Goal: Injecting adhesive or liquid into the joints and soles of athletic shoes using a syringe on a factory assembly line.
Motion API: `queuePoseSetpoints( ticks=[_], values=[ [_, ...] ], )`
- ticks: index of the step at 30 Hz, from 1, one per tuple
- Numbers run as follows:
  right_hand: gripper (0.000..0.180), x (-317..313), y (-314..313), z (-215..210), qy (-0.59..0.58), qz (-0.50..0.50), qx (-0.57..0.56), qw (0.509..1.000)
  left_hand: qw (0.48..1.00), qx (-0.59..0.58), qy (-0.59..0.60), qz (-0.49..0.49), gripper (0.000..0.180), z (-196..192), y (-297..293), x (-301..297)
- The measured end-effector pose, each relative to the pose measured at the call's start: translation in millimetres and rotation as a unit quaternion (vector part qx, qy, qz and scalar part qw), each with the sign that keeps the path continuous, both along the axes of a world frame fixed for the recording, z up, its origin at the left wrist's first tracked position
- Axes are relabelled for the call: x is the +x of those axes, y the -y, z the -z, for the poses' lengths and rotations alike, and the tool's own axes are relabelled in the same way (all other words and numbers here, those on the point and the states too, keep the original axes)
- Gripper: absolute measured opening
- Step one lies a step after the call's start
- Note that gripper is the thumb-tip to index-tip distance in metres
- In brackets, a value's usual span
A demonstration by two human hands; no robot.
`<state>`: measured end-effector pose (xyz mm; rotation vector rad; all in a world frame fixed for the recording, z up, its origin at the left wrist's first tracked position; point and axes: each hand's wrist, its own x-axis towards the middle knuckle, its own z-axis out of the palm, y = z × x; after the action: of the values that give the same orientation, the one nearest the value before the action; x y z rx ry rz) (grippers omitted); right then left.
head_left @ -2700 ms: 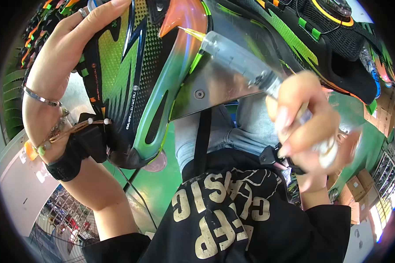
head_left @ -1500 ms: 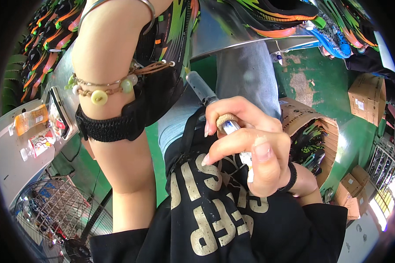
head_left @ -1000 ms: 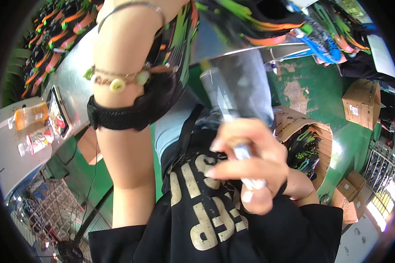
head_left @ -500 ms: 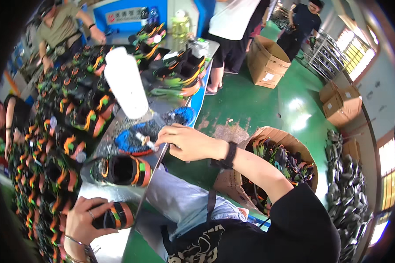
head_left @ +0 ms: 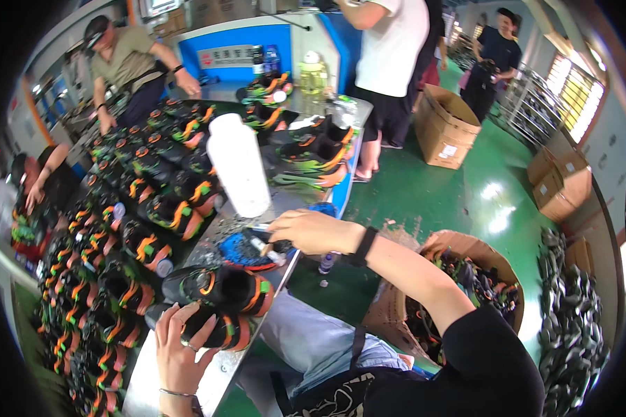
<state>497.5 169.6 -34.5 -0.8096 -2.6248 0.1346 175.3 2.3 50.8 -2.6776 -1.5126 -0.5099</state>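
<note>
Two black shoes with orange and green trim stand side by side on the metal tabletop. My left hand [head_left: 179, 351] lies against the nearer shoe [head_left: 219, 332], fingers spread; the farther shoe [head_left: 222, 286] touches it. My right hand [head_left: 313, 231] is closed over the table edge, with a thin pale stick-like tool [head_left: 259, 228] at its fingertips; the working end is hidden. Below it is a blue oval piece [head_left: 236, 251] with a dark crusted top, and a small white tube-like thing [head_left: 261, 247] lies on it. A white bottle [head_left: 240, 167] stands just behind.
Rows of similar shoes [head_left: 146, 243] fill the left side. More shoes [head_left: 309, 156] are stacked beyond the bottle. A carton [head_left: 497, 250] of shoe parts stands right of my legs. Two co-workers are at the far left; other people stand near a cardboard box [head_left: 445, 132]. Dark shapes [head_left: 574, 320] pile along the wall.
My left hand has brought the nearer shoe up beside the farther one, and its fingers have spread. The view has shifted. My right hand stays over the blue oval piece.
</note>
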Motion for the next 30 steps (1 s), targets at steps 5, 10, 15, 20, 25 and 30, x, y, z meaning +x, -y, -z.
queuePoseSetpoints(
  ticks=[5,10,15,20,25,30],
  values=[
    [0.017,-32.5,34.9,-47.2,-0.103,0.005,-0.009,0.995,0.972,0.089,0.085,-0.202,0.075,65.0,69.0,-32.6],
    [0.026,-103.8,63.6,-74.7,-0.103,-0.082,-0.105,0.986,0.924,0.05,0.117,-0.361,0.072,126.4,115.7,-47.5],
    [0.052,-144.4,69.0,-77.5,0.051,-0.017,-0.227,0.972,0.91,0.076,0.086,-0.398,0.058,147.4,120.8,-54.9],
    [0.067,-173.8,57.7,-55.2,-0.005,-0.144,-0.241,0.96,0.911,0.071,0.037,-0.405,0.047,138.7,119.3,-52.2],
    [0.06,-212.9,52.4,-42.0,-0.045,-0.15,-0.213,0.965,0.92,0.084,0.049,-0.381,0.037,134.7,116.9,-51.9],
    [0.053,-216.0,52.2,-45.9,-0.04,-0.116,-0.236,0.964,0.906,0.102,0.162,-0.378,0.014,157.2,124.1,-63.5]
  ],
)
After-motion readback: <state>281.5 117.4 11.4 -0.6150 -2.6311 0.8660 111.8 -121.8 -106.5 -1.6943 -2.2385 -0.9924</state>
